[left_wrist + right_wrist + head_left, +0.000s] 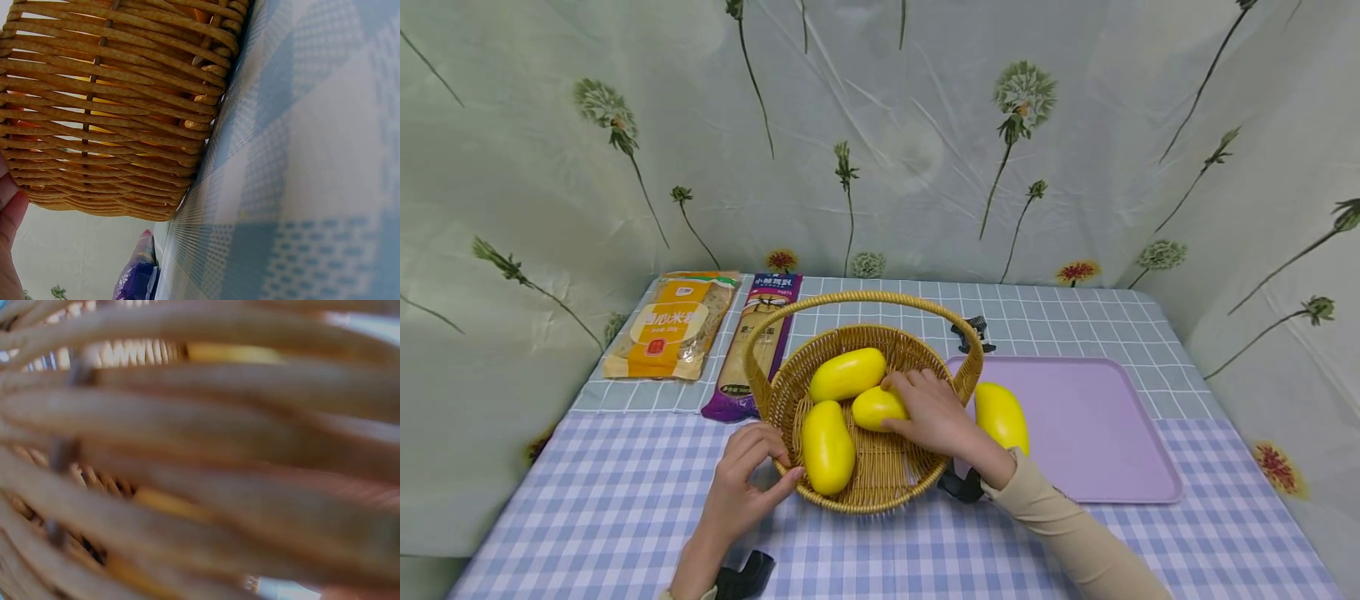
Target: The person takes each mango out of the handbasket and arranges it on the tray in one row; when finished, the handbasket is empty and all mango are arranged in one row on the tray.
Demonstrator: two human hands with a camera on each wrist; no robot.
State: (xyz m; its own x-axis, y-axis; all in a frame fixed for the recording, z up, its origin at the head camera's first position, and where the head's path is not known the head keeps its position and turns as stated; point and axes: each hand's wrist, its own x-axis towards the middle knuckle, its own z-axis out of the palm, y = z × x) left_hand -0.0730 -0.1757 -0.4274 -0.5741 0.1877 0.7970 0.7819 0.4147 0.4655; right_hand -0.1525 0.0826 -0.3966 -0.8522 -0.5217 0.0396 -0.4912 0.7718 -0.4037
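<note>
Yellow fruit [874, 410], smooth and oval, is lying in the basket [883, 467] in the head view, right hand [936, 414] curling fingers round it, left hand [747, 482] pinching the rim [880, 507]. Left wrist: yellow is showing through weave [109, 122]; right wrist: blurred.

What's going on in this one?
A person's right hand grips a yellow fruit inside a wicker basket, while the left hand holds the basket's rim. Two more yellow fruits lie in the basket. A fourth fruit is on the purple tray, beside the basket.
</note>
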